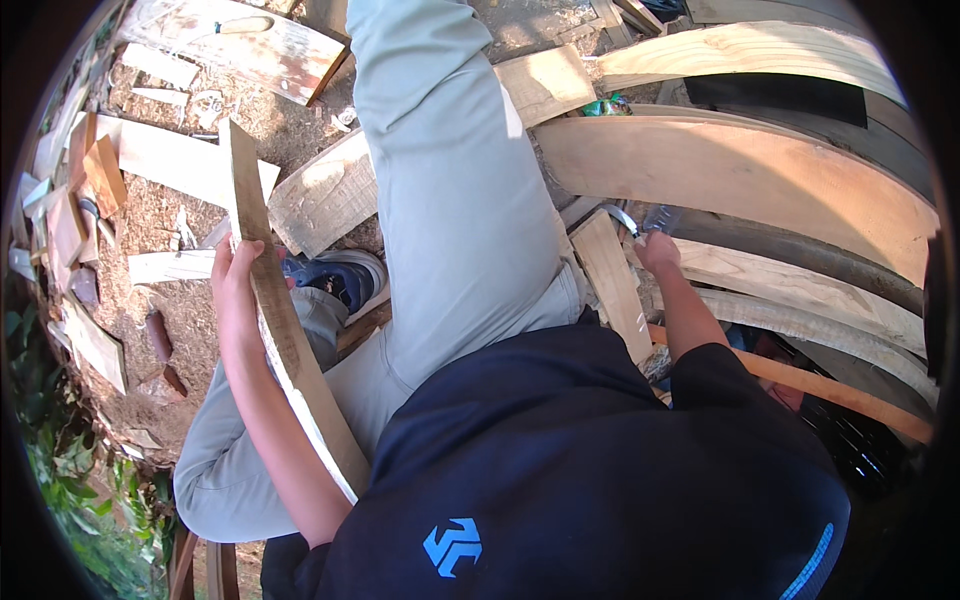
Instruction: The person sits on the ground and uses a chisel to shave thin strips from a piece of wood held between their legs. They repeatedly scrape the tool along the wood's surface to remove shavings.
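Note:
My left hand (236, 280) is wrapped round the edge of a long, narrow wooden board (268, 275), which slants from beside my body out over the ground. Its lower end comes close to my left forearm and shirt. Over on the right, my right hand (657, 251) is closed among the wood pieces. What it grips cannot be made out. Right at its fingers are a thin, pale curved piece (621, 215) and a clear plastic bottle (663, 217). A short wooden plank (610, 280) lies just left of that hand.
Long boards (720, 165) are stacked on the right. A wide plank (325, 195) passes beneath my outstretched leg (455, 190). Offcuts (70, 225) and a brown-handled tool (160, 338) lie at the left on sawdust. Green plants (75, 490) grow at the lower left.

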Demonstrator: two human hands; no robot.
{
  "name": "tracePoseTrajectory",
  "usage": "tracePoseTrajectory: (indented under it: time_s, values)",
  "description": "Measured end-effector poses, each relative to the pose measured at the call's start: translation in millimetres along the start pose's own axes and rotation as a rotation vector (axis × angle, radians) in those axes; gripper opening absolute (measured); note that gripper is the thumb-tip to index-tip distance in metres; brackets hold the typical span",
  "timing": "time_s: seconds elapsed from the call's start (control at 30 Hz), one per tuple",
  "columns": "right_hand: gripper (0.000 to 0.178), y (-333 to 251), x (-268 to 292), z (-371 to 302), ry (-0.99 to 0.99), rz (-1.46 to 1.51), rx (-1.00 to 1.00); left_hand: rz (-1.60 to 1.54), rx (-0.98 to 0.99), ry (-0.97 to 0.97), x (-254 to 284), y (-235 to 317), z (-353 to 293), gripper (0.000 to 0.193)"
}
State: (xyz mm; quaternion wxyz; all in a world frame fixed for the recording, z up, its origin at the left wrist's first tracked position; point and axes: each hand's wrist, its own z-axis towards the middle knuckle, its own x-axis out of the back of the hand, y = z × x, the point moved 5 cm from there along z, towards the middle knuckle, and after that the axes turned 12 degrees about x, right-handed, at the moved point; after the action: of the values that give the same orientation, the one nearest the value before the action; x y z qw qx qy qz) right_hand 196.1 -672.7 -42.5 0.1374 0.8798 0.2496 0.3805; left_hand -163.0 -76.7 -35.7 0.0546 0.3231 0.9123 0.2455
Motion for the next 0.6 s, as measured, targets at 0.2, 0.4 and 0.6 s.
tracePoseTrajectory:
  time_s: [0.2,0.4,0.6]
  values:
    - [0.043,50,-23,-30,0.225,0.253,-0.107,-0.033,-0.053,-0.037,1,10,-2,0.04]
    - [0.033,20,5,-83,0.334,0.479,0.046,-0.055,-0.083,-0.02,10,12,-5,0.036]
    - [0.032,-17,60,-124,0.644,0.971,0.157,-0.164,-0.084,-0.018,21,15,-4,0.068]
